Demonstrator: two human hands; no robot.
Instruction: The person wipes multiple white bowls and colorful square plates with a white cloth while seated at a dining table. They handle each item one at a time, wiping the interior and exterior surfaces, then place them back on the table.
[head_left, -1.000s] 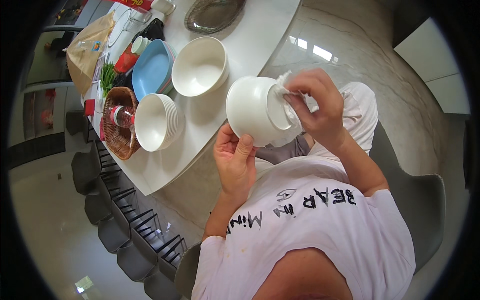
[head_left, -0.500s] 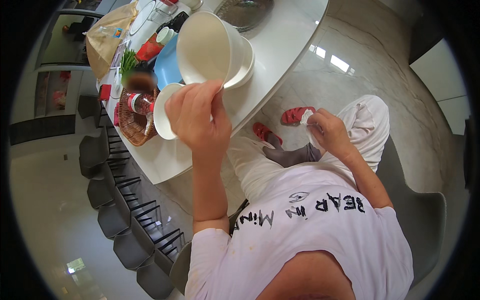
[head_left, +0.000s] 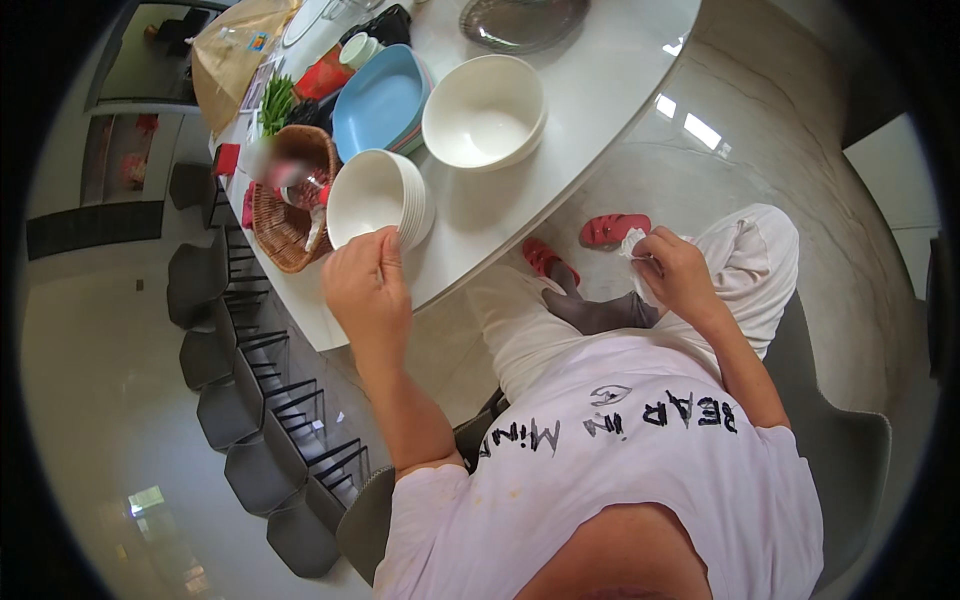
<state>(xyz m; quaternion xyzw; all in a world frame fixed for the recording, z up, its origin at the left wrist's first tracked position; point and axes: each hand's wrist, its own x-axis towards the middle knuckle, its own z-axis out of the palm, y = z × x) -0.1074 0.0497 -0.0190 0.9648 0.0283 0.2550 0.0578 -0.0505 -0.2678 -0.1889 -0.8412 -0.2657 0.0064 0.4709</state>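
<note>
My left hand (head_left: 368, 287) is at the near rim of a stack of small white bowls (head_left: 366, 196), its thumb and fingers closed in a pinch on the top bowl's edge. Just right of that stack sits a larger white bowl (head_left: 484, 112), upright on the table, with another rim showing closely under it. Over my lap, my right hand (head_left: 676, 270) is closed around a crumpled white tissue (head_left: 631, 242). Its fingertips are partly hidden by the hand itself.
Behind the bowls on the white table (head_left: 600, 120) are blue trays (head_left: 378, 100) and a glass lid-like dish (head_left: 522, 22). A wicker basket (head_left: 283, 232) holding a bottle stands at the left, near green vegetables (head_left: 276, 104). Grey chairs (head_left: 232, 410) line the left side.
The larger white bowl, held tilted by my left hand before, now rests upright on the table. That hand has let it go and moved to the small bowls' rim. The right hand keeps the tissue.
</note>
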